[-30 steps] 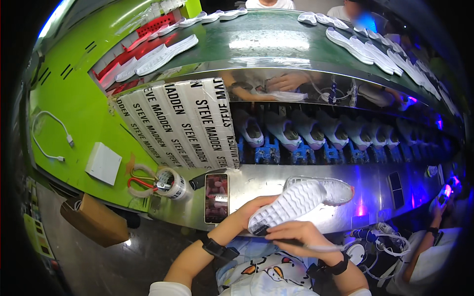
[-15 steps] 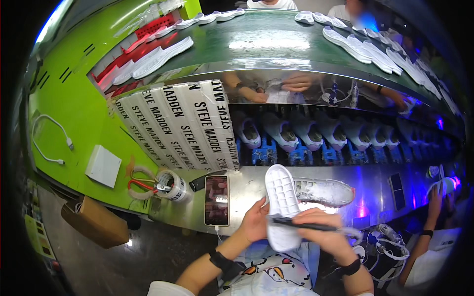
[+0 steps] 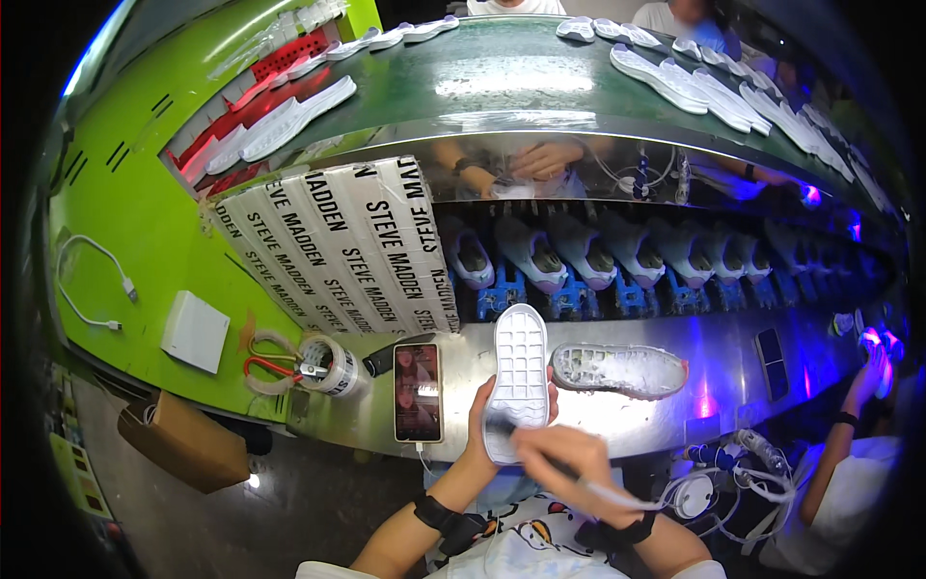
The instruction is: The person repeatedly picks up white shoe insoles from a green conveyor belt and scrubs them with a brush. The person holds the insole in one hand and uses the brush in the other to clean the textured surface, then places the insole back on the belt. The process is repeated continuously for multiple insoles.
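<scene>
Holding one white shoe sole (image 3: 519, 376) upright, tread toward me, my left hand (image 3: 479, 436) clamps its edge while my right hand (image 3: 559, 454) grips one brush (image 3: 540, 454) against its heel. One shoe (image 3: 620, 369) lies just beside it on the metal surface (image 3: 367, 415). One phone (image 3: 418, 391), one tape roll (image 3: 328, 365), scissors (image 3: 275, 362) sit left; a white lettered sheet (image 3: 338, 246) hangs above.

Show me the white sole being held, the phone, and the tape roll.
white sole (image 3: 521, 372), head view, middle of its tread.
phone (image 3: 418, 391), head view, centre of its screen.
tape roll (image 3: 331, 365), head view, its outer band.
</scene>
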`<state>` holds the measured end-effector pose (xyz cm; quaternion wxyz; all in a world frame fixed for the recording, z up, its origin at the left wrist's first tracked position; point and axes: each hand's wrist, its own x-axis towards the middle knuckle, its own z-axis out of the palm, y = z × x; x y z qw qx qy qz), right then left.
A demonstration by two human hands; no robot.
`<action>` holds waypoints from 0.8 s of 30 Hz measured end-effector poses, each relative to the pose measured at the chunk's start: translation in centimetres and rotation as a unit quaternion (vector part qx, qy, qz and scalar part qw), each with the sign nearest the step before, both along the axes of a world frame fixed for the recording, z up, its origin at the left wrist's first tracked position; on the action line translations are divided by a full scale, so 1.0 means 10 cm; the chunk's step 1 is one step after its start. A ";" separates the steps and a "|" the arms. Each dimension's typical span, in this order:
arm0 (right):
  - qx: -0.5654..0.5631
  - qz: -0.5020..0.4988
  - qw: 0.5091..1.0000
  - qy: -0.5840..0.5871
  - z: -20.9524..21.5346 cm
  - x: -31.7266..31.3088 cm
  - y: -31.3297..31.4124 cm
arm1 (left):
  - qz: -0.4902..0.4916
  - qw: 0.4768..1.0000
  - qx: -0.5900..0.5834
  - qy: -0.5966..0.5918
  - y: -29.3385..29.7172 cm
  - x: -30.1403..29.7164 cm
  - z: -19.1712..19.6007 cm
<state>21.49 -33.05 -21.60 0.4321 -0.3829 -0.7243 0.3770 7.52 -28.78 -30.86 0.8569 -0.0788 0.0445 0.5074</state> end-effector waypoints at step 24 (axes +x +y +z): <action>-0.002 0.224 0.965 -0.137 0.16 0.40 0.09 | -0.148 0.793 0.321 0.496 -0.01 -0.32 0.79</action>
